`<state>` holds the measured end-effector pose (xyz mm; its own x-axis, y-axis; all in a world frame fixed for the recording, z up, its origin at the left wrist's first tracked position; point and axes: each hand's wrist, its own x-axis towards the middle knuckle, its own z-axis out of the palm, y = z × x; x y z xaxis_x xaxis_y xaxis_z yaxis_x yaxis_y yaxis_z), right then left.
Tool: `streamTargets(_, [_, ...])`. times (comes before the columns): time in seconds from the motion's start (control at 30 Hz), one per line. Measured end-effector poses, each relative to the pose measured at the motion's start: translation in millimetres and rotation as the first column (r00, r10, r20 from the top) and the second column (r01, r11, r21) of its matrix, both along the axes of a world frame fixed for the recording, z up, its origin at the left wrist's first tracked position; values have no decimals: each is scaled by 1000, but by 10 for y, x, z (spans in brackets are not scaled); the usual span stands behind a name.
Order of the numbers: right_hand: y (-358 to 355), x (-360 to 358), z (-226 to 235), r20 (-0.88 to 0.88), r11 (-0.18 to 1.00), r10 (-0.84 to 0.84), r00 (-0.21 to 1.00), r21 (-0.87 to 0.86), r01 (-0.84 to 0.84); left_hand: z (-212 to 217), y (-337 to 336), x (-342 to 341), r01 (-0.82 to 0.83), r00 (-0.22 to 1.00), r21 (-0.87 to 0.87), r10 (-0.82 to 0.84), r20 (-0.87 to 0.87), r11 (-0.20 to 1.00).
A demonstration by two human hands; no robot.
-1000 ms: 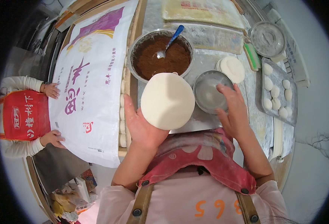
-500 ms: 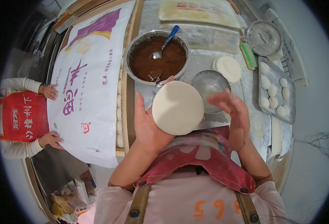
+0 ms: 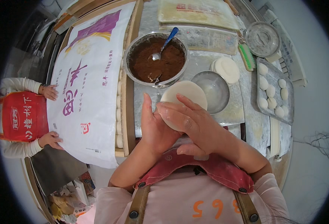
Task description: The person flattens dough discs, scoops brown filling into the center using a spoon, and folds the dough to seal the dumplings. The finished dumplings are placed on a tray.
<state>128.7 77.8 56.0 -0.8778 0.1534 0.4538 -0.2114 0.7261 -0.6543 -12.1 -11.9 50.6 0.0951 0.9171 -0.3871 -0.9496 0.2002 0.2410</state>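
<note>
My left hand (image 3: 153,127) carries a round, flat disc of pale dough (image 3: 188,93), its thumb standing up at the disc's left side. Across the disc lies my right hand (image 3: 190,127), fingers stretched out flat over its lower left part and hiding it. Just beyond the hands sits a steel bowl of brown powdery filling (image 3: 142,63), with a blue-handled spoon (image 3: 169,38) stuck in it. A smaller metal bowl (image 3: 218,91) stands to the right of the held disc. Behind that bowl is a stack of dough discs (image 3: 227,70).
At the right, a metal tray (image 3: 288,117) bears several dough balls (image 3: 270,90), near a green-bristled brush (image 3: 247,58) and a round metal lid (image 3: 262,39). On the left, a white sack (image 3: 93,93) covers a wooden-edged tray (image 3: 127,119); a co-worker's hands (image 3: 50,140) touch the sack.
My right hand has come left from beside the smaller bowl and now lies on the dough disc. The disc has shifted slightly up and right with my left hand. The co-worker's hands stay put.
</note>
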Motion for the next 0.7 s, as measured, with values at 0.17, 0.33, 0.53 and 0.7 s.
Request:
streamTargets(0.17, [42, -37, 52, -3, 1000, -30, 1000, 0, 30, -72, 0, -14, -26, 1000, 95, 25, 9, 995])
streamTargets(0.33, [174, -45, 92, 24, 970, -178, 984, 173, 172, 8, 5, 20, -100, 995, 99, 97, 35, 990])
streamTargets(0.53, [258, 30, 64, 18, 910, -328, 945, 276, 310, -18, -54, -4, -108, 975, 137, 78, 206, 985])
streamTargets(0.7, [212, 20, 144, 22, 924, -324, 946, 224, 312, -31, -79, 10, -137, 978, 128, 113, 174, 982])
